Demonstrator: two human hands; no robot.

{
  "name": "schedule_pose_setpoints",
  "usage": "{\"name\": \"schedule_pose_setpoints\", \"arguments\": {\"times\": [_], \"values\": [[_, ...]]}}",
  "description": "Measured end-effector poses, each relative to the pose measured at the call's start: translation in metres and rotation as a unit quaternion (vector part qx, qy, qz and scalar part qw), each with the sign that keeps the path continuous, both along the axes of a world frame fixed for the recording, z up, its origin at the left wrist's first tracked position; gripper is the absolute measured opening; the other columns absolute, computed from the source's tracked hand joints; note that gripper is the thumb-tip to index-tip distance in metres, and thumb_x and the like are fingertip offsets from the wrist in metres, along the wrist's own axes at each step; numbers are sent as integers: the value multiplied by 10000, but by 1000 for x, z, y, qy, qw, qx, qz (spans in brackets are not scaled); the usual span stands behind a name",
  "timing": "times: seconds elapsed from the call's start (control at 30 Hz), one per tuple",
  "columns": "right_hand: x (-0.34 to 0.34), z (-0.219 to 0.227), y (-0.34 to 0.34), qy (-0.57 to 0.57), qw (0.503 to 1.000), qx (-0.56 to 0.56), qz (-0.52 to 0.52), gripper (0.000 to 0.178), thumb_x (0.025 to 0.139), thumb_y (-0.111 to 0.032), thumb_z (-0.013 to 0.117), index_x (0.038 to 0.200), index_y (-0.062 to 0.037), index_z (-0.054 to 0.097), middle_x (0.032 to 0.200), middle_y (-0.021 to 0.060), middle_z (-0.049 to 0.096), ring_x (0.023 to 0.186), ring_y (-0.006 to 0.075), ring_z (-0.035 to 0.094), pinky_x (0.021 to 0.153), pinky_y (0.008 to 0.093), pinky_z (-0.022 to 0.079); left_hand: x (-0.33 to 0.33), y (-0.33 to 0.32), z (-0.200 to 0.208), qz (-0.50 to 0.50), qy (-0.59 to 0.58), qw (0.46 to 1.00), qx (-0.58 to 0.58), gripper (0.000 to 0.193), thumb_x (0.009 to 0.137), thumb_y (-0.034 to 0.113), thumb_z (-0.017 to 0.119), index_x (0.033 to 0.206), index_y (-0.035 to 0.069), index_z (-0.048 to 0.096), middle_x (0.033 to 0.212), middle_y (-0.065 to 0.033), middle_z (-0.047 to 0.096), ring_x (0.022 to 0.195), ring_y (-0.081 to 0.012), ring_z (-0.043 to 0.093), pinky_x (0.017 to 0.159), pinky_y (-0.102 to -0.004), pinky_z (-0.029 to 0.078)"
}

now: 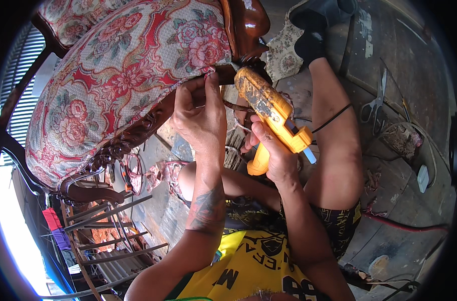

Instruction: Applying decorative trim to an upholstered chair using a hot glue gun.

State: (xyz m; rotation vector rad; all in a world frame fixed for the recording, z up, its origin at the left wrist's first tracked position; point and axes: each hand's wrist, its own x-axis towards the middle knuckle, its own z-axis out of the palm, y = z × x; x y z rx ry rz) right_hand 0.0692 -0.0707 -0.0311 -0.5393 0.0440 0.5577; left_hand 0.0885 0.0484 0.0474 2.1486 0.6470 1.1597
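Note:
A yellow hot glue gun, stained brown along its barrel, is gripped in my right hand. Its nozzle points at the seat's edge, and a pale blue glue stick protrudes from its back. My left hand pinches the edge of the floral upholstery fabric, close to the nozzle. That red, cream and green fabric covers a padded seat with a carved dark wooden frame. Whether a thin trim strip lies between my left fingers is too small to tell. A brown strand hangs between my hands.
Scissors lie on the wooden floor at the right, near loose cords and a white block. A red hose runs along the lower right. My bent leg is beside the glue gun. Thin wooden slats stand lower left.

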Motion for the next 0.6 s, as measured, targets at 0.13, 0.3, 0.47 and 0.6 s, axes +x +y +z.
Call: {"name": "schedule_pose_setpoints", "arguments": {"times": [0.13, 0.3, 0.47, 0.6], "values": [[1, -3, -2, -38, 999, -11, 8, 326, 1031, -207, 696, 1263, 16, 645, 858, 81, 665, 800, 206, 681, 703, 388, 615, 0, -1, 0, 1, 0, 1000, -4, 171, 942, 123, 802, 920, -30, 729, 758, -87, 762, 676, -70, 674, 633, -244, 546], [0, 1, -10, -10, 1000, 13, 23, 361, 1047, -248, 665, 1290, 16, 626, 906, 103, 695, 875, 236, 716, 741, 415, 641, 1, -1, 0, 4, -1, 1000, -4, 179, 945, 134, 800, 929, -30, 730, 769, -97, 768, 677, -90, 687, 651, -263, 555], [3, 10, -26, -39, 998, 39, -10, 404, 1080, -297, 581, 1337, 15, 588, 952, 120, 697, 936, 259, 720, 766, 454, 651, 0, -3, 1, 20, 16, 1000, 6, 195, 942, 171, 805, 943, -13, 739, 768, -121, 773, 675, -132, 721, 669, -292, 565], [11, 18, -44, -106, 991, 70, -44, 470, 1083, -336, 547, 1377, 31, 547, 1011, 141, 688, 1035, 299, 697, 768, 482, 667, -2, -3, -4, 14, 25, 1000, 2, 219, 936, 211, 814, 963, 4, 747, 779, -133, 778, 692, -157, 744, 677, -302, 567]]}}
